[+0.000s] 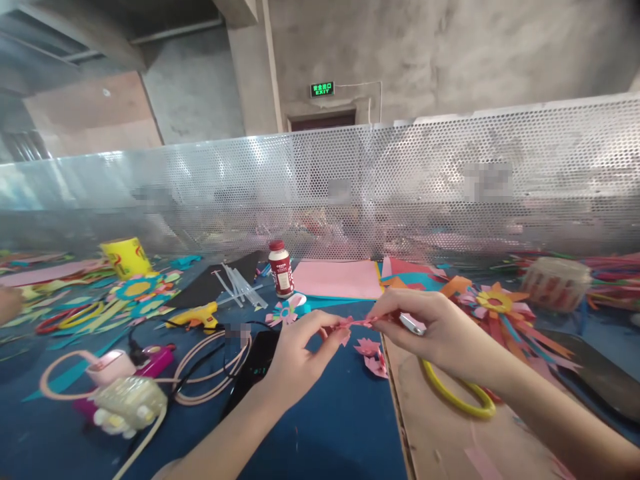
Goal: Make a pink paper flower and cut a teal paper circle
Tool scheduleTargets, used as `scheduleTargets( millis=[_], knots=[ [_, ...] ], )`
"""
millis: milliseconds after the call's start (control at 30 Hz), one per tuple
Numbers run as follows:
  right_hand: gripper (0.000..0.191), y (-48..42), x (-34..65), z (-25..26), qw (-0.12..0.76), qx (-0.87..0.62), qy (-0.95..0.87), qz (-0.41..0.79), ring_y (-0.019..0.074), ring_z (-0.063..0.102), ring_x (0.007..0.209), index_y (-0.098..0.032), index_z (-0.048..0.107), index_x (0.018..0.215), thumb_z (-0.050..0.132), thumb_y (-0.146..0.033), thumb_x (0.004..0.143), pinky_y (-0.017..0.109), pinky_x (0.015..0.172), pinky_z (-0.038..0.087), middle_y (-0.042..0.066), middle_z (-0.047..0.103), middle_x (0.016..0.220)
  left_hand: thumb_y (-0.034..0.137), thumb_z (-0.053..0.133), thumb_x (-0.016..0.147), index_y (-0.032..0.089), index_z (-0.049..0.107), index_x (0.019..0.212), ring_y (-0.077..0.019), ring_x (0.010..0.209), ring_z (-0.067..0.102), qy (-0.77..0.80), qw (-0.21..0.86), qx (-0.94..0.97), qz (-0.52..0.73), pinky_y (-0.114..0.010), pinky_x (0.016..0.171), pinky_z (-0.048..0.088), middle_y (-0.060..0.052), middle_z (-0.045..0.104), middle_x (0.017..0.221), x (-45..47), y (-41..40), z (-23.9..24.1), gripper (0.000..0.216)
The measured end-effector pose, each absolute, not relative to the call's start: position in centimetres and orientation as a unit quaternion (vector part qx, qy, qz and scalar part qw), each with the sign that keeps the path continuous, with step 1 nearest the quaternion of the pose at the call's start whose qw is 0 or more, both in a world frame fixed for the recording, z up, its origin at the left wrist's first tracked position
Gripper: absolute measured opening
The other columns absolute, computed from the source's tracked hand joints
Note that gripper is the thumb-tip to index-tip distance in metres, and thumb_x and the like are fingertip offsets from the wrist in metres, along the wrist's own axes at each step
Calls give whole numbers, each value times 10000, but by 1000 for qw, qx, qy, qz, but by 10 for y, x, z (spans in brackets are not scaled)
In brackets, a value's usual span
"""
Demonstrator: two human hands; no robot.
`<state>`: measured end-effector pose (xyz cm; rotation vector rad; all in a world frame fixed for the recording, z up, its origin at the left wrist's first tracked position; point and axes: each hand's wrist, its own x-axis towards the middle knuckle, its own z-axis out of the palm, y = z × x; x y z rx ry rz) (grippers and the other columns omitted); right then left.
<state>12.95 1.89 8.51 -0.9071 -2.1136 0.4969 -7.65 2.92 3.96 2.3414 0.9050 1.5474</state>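
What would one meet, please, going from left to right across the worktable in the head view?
A yellow tape roll → yellow glue gun → left hand → pink paper piece → right hand → pale basket.

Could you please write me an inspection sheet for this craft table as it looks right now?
Surface: blue tabletop, with a brown board at its right.
Job's things: pink paper strip, held up off the table; more pink cutouts lie below it.
Clutter: glue gun, bottle, yellow tape roll, pink sheet, paper flower.
Grippers: left hand and right hand each pinch one end of the strip; a yellow loop hangs under the right hand.
Cables: pink cable coiled at left, near the left forearm.
Surroundings: perforated metal screen behind the table; exit sign on the wall.
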Motion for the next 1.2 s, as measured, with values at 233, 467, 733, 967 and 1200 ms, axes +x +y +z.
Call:
scheduleTargets(
  millis=[233,467,733,967,1200],
  knots=[
    [107,20,123,83,389,-391,-799,241,131,515,606,-230,637,760,550,-277,800,265,570,429,0,603,676,225,526,822,181,612,842,-118,590,556,326,151,791,495,-244,553,472,-22,632,713,-77,29,36,98],
    [132,26,118,73,403,-396,-722,400,134,566,668,-193,625,736,575,-306,784,254,606,455,14,629,715,279,516,832,191,583,776,-130,615,562,345,240,769,481,-237,557,468,-2,603,645,-76,28,38,124],
    [144,25,113,69,400,-406,-704,424,140,575,666,-177,624,727,568,-295,788,257,610,449,27,635,708,264,507,833,182,572,763,-120,576,540,341,270,764,476,-236,559,454,10,579,599,-75,28,39,126],
    [152,23,112,71,397,-409,-702,427,139,574,679,-157,620,736,563,-287,791,253,610,444,36,638,723,295,500,848,168,568,749,-116,615,527,365,315,752,449,-239,620,428,9,571,614,-75,25,41,175],
    [172,24,112,70,395,-413,-698,432,131,566,653,-151,628,733,572,-303,790,251,591,435,37,639,700,290,522,842,181,601,799,-109,652,529,365,314,751,451,-232,640,418,17,588,664,-77,27,38,141]
  ],
)
